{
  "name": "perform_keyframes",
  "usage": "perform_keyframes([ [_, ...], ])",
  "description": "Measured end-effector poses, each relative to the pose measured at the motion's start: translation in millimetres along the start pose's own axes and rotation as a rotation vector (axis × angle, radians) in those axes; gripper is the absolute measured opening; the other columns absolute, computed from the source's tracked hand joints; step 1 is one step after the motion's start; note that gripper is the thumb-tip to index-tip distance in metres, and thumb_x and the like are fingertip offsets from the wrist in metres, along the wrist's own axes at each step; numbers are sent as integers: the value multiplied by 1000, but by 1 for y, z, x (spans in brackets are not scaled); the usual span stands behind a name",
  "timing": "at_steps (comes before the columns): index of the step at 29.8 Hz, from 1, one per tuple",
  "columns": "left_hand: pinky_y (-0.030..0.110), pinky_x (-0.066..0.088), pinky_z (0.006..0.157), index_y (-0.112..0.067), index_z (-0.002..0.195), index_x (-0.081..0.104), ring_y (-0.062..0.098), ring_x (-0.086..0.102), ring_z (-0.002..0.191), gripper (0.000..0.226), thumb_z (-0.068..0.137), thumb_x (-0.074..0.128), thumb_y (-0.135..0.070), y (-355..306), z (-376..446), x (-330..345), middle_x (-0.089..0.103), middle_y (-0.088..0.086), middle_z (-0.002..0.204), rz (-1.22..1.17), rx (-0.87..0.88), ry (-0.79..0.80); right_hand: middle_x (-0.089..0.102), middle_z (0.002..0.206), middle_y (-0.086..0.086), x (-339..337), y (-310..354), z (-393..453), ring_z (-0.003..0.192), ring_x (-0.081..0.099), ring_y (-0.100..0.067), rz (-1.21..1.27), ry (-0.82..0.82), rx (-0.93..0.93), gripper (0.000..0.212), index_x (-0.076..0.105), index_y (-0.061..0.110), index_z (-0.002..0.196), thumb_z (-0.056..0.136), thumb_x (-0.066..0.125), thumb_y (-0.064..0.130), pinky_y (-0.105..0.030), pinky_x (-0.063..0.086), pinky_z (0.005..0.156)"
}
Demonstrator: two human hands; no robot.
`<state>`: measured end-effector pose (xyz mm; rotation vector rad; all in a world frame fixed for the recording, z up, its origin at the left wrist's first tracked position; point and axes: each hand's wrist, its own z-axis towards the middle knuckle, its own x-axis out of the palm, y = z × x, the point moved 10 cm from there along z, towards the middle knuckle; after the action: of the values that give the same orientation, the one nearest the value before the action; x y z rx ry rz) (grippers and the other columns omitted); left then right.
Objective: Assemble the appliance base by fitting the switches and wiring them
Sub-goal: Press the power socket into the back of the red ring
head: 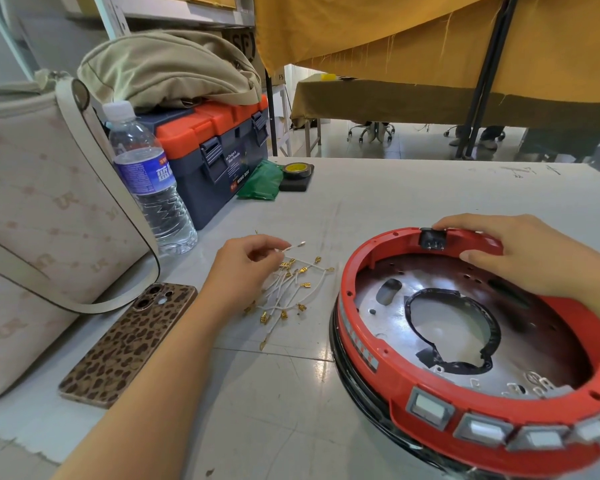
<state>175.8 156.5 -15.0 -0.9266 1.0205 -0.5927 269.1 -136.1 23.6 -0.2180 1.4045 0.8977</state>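
Lying at 4 o'clock on the white table [413, 202], the red appliance base [371, 344] is a round ring around a silver plate with a black-edged central opening. Four grey rectangular switches [430, 408] sit along its near rim; the rightmost is cut off by the frame edge. At 12 o'clock on the ring, a black socket [432, 239] shows three pins. The right hand [513, 252] grips the far rim, fingers curled over it beside the socket, thumb inside. At 9 o'clock from the base, the left hand [246, 265] pinches one white lead [291, 247] above the loose pile of wires [291, 289] with gold terminals. The left fingertips are hidden.
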Motion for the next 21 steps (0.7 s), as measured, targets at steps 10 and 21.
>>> perform_keyframes([
  [10, 14, 46, 57, -8, 77, 65, 6, 54, 55, 5, 81, 68, -4, -37, -16, 21, 61, -5, 58, -320, 140, 191, 62, 125, 3, 0, -3, 0, 108, 57, -23, -25, 3, 24, 46, 52, 40, 126, 89, 62, 13, -34, 41, 94],
  [21, 15, 47, 56, -22, 75, 73, 6, 53, 55, 5, 71, 71, -25, -41, -19, 28, 62, -5, 61, -334, 164, 266, 60, 128, 6, 0, -3, 0, 111, 56, -22, -27, -6, 19, 47, 53, 37, 127, 89, 62, 12, -29, 38, 93],
])
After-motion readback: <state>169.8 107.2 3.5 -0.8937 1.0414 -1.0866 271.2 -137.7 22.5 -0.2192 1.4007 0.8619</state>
